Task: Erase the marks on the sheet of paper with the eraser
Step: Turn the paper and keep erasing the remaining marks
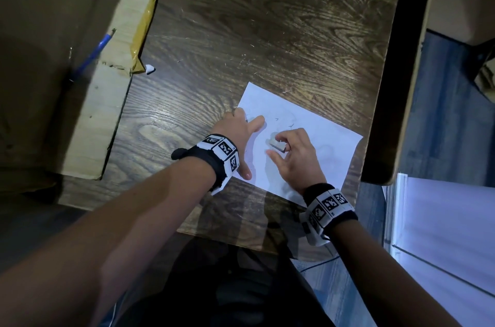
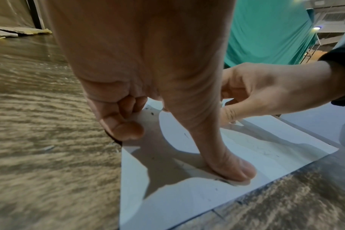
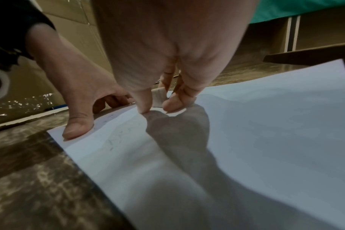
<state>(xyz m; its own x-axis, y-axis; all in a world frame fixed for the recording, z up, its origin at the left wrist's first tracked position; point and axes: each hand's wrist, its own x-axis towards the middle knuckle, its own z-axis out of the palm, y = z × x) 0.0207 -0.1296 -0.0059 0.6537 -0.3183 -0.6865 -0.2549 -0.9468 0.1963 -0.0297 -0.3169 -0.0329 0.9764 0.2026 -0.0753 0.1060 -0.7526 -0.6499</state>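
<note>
the wooden table (image 1: 267, 18) fills the middle of the head view, with a cardboard box (image 1: 53, 59) along its nine o'clock side and a blue pencil (image 1: 93, 53) lying on the box flap. the sheet of paper (image 1: 321, 139) lies slantwise near the table's five o'clock corner, flat on the wood, with faint grey marks and eraser crumbs scattered over its upper half.

the left hand (image 1: 238, 134) sits at the sheet's nine o'clock edge. it is spread, holding nothing: the thumb (image 2: 234, 171) presses flat on the paper near the close edge, and the other fingertips bear down at the far corner, pinning the sheet. the right hand (image 1: 297, 155) hovers low over the middle of the sheet, pinching the eraser (image 1: 276, 145) between thumb and fingertips; the wrist view shows the small pale block (image 3: 159, 97) upright in that pinch, its lower end at or just above the paper, which of the two i cannot tell.

so the step in hand looks like the rubbing itself, mid-task. faint pencil traces (image 3: 114, 140) remain between the two hands, toward the sheet's seven o'clock. the next move probably calls for carrying the eraser that way, short strokes, firm pressure, while the left hand keeps the sheet from creeping or creasing.
</note>
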